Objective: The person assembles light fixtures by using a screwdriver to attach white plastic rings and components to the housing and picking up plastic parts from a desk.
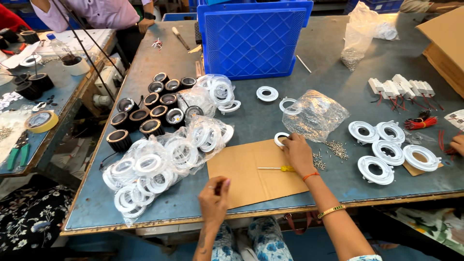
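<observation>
My right hand [297, 152] rests on the far edge of a brown cardboard sheet [246, 176], fingers touching a small white plastic ring [280, 139]. My left hand [214, 195] hovers at the near edge of the cardboard with fingers curled; I cannot tell whether anything small is in it. A yellow-handled screwdriver [276, 168] lies on the cardboard between the hands. A scatter of small screws [333, 150] lies right of my right hand.
Clear bags of white rings [159, 166] sit left, with black round housings [150, 113] behind them. A blue crate [251, 38] stands at the back. Assembled white ring fixtures [389, 150] lie right, near another person's hand [458, 144]. A crumpled clear bag [316, 113] is beyond.
</observation>
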